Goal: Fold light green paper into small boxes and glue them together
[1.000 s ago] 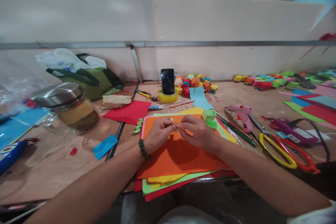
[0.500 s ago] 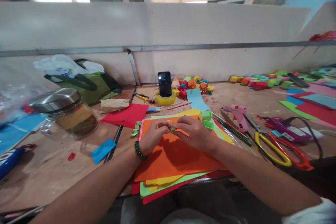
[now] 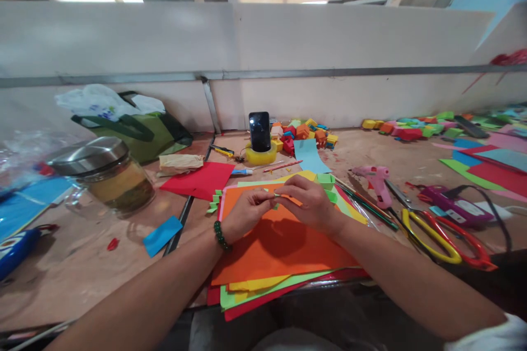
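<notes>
Over a stack of coloured paper topped by an orange sheet (image 3: pixel 284 252), both hands meet at the fingertips. My left hand (image 3: pixel 249 211), with a green bead bracelet (image 3: pixel 221 235) at its wrist, pinches a small piece of light green paper (image 3: pixel 276 196). From the other side my right hand (image 3: pixel 307 200) grips the same piece, its fingers hiding most of it. Folded light green paper pieces (image 3: pixel 326 180) lie just beyond my right hand. More small green folded strips (image 3: pixel 214 202) sit at the stack's left edge.
A phone (image 3: pixel 259 131) leans upright in a yellow tape roll (image 3: pixel 261 155). Folded paper blocks (image 3: pixel 304 132) are heaped behind. Right: a pink glue gun (image 3: pixel 376 182), scissors (image 3: pixel 430 236), a purple device (image 3: pixel 455 205). Left: a glass jar (image 3: pixel 117 186), a blue paper strip (image 3: pixel 162 236), a green bag (image 3: pixel 140 131).
My fingertips have shifted slightly right and closer together around the green paper piece. The camera view has moved a little; the objects on the table stay in place.
</notes>
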